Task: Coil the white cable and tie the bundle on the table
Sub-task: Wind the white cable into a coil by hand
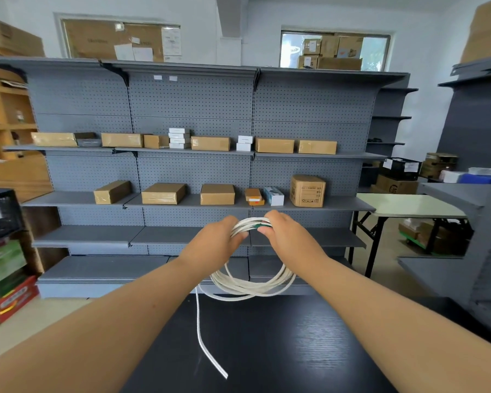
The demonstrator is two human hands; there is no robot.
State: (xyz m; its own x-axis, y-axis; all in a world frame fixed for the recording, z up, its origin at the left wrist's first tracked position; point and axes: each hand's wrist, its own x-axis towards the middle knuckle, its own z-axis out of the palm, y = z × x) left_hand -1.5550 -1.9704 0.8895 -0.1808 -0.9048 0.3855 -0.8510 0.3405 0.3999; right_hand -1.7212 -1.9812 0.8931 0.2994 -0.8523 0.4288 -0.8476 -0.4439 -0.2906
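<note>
The white cable hangs as a coil of several loops, lifted above the black table. My left hand grips the top of the coil on the left. My right hand grips the top on the right, and a small green piece shows at its fingertips against the strands. One loose cable end trails down from the coil onto the table toward me.
Grey pegboard shelving with cardboard boxes stands right behind the table. A pale folding table is at the right, a black crate and colourful cartons at the left.
</note>
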